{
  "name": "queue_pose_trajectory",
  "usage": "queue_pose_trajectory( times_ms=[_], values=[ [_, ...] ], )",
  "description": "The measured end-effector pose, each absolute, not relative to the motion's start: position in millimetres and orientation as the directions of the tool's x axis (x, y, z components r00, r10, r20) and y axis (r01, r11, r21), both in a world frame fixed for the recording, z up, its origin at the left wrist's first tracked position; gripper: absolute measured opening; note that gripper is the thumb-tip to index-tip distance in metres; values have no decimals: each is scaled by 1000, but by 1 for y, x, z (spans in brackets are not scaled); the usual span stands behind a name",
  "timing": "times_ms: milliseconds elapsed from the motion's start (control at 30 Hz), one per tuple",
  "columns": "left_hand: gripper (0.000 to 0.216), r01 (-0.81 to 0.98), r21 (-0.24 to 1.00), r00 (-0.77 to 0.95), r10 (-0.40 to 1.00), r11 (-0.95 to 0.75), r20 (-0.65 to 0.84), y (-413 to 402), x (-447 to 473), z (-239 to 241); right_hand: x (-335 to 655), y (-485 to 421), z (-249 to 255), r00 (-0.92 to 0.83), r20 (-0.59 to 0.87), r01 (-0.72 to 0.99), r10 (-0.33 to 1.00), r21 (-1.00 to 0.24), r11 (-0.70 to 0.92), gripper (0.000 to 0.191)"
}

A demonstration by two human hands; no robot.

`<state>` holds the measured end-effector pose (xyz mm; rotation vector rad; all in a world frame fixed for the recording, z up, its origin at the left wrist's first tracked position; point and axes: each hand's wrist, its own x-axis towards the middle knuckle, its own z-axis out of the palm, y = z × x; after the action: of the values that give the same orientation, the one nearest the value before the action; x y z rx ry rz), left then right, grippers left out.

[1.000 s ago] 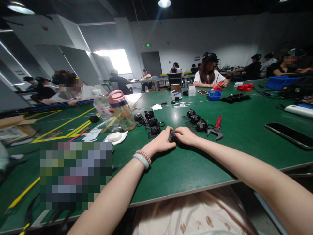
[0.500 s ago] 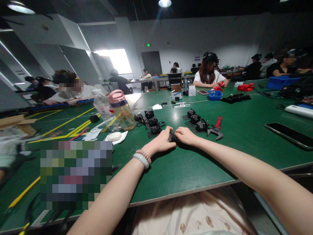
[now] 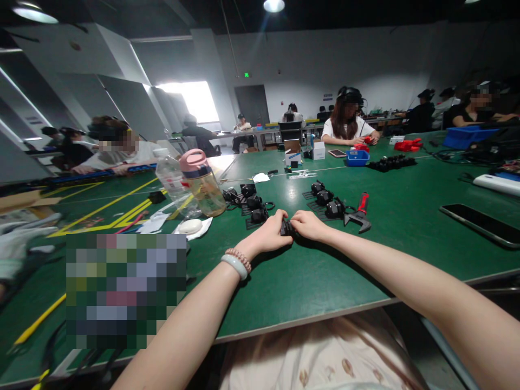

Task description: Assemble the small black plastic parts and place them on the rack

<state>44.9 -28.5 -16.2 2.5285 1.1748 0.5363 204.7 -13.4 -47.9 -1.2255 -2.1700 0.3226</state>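
My left hand (image 3: 271, 234) and my right hand (image 3: 309, 224) meet on the green table (image 3: 309, 276), both closed around a small black part (image 3: 286, 228) held between them. Only a sliver of that part shows between the fingers. Just behind the hands lie two rows of similar black parts: one group (image 3: 252, 205) to the left, another group (image 3: 326, 202) to the right. A red-handled black tool (image 3: 359, 213) lies beside the right group. My left wrist wears a pale bangle and a bead bracelet.
A pink-lidded bottle (image 3: 202, 184) and a clear bottle (image 3: 173, 181) stand at the left, with a white oval object (image 3: 190, 226) on paper. A dark phone (image 3: 481, 223) lies at the right. A person across the table works near a blue tray (image 3: 357, 157). Other people sit around.
My hands and the black part stay where they were. At the far left edge something pale and blurred has shifted.
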Motion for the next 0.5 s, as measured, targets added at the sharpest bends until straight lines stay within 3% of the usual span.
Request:
queue_pose_trajectory(
  times_ms=[300,500],
  values=[
    [50,636,408,629,746,-655,217,-27,43,-17,203,-19,-44,-329,425,678,843,-515,525,25],
    [48,644,413,619,756,-644,212,-30,45,-14,202,-25,-42,-254,434,570,864,-655,496,23]
  ],
)
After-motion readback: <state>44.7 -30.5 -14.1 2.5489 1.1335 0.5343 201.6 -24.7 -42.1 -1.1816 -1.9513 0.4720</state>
